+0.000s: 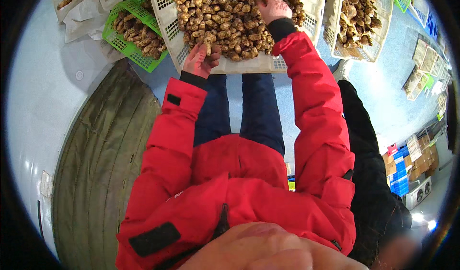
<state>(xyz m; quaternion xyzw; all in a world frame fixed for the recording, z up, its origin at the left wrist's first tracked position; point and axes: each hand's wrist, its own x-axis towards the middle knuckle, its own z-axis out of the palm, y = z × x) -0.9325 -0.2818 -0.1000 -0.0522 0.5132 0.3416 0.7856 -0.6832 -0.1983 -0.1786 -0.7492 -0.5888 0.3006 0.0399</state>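
Note:
A white perforated plastic crate [263, 65] in front of me is heaped with small brown-and-cream mushrooms [230, 23]. At its near left corner my left hand [202, 61] is closed, pinching one mushroom [209, 41] upright between thumb and fingers. Farther in, toward the right side of the heap, my right hand [274, 7] reaches down with its fingers bent together among the mushrooms. What those fingertips hold, if anything, is hidden. Both arms wear red sleeves with black cuffs.
At the left is a green crate [139, 59] of similar mushrooms; another white crate [371, 52] stands at the right. A dark green quilted curtain [105, 164] hangs at the left. Close on my right is a person in black [364, 150]. Stacked boxes [421, 157] stand farther right.

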